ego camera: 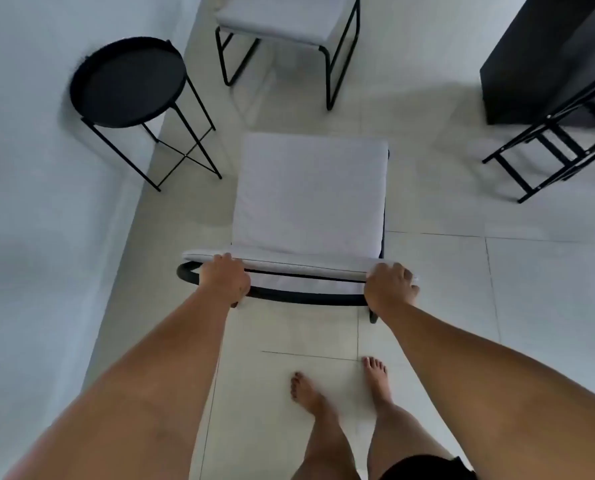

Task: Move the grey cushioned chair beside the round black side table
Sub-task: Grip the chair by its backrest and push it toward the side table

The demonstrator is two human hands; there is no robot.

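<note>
The grey cushioned chair (310, 195) stands in the middle of the tiled floor, seen from above and behind, with a black metal frame. My left hand (224, 280) grips the top of its backrest at the left end. My right hand (389, 289) grips the same top edge at the right end. The round black side table (128, 81) stands to the upper left, against the white wall, on thin crossed legs. A short gap of floor separates the table's legs from the chair's left side.
A second grey cushioned chair (282, 22) stands at the top, just right of the side table. A black cabinet (545, 57) and a black metal rack (559, 147) stand at the upper right. The white wall (46, 237) runs along the left. My bare feet (337, 389) stand behind the chair.
</note>
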